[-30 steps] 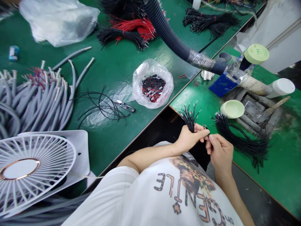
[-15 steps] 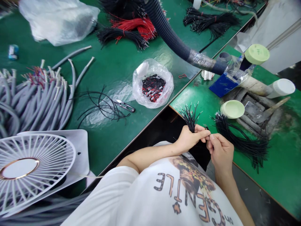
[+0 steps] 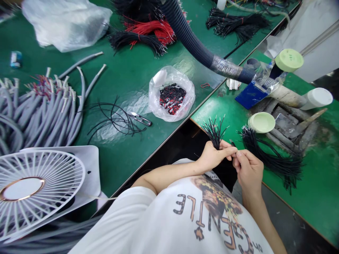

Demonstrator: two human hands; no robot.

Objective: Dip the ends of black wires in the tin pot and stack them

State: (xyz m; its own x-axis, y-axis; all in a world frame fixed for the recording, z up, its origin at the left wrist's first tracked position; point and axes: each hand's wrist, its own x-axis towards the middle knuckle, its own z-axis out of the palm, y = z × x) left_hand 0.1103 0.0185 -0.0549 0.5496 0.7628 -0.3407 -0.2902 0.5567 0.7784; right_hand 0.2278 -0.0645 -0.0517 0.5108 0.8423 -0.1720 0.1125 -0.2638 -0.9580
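Observation:
My left hand (image 3: 214,155) is closed round a small bundle of short black wires (image 3: 215,129) whose stripped ends fan upward. My right hand (image 3: 247,169) pinches one thin black wire (image 3: 232,143) right beside the left thumb, fingertips of both hands touching. Both hands hover over the gap between two green tables, in front of my white printed shirt. A larger heap of black wires (image 3: 275,160) lies on the right table just beyond my right hand.
A clear bag of small red and black terminals (image 3: 172,95) sits near the left table's edge, with snips (image 3: 141,119) and loose black wires (image 3: 113,120). Grey cables (image 3: 39,109), a white fan (image 3: 34,187), a ribbed hose (image 3: 196,44), pale green lids (image 3: 262,121).
Almost nothing has moved; the single wire in my right hand's pinch has shifted slightly against the left-hand bundle.

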